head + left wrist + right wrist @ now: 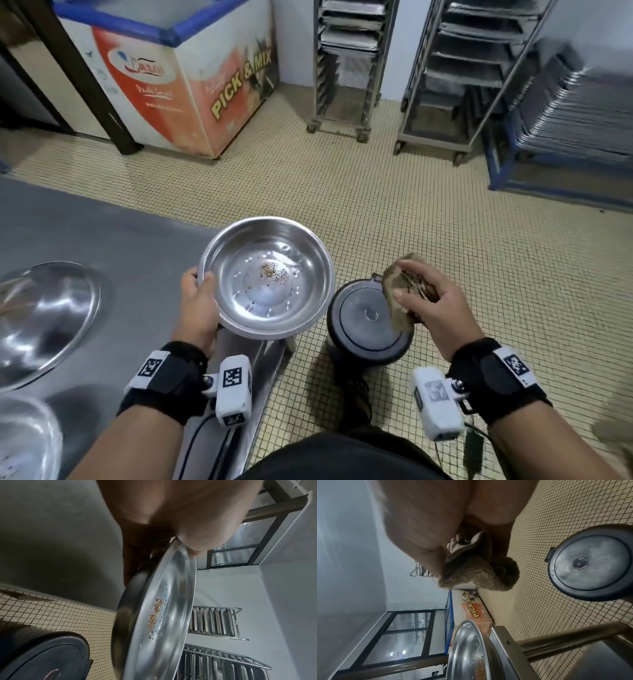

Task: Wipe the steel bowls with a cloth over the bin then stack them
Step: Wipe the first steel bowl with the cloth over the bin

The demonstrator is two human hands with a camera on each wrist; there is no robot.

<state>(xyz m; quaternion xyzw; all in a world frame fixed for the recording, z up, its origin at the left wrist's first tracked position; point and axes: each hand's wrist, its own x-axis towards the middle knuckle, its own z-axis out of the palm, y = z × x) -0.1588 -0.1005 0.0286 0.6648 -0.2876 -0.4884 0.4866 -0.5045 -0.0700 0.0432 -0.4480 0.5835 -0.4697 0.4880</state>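
While the left hand grips the steel bowl by its near rim, thumb over the edge and fingers beneath, the right hand clutches a bunched brown cloth above the bin, whose lid looks closed. The bowl hangs just past the counter's right edge, beside the bin rather than over it. Reddish crumbs sit in its bottom, so wiping of this one has not begun. Two more bowls lie overturned at the counter's left; whether those are wiped I cannot tell.
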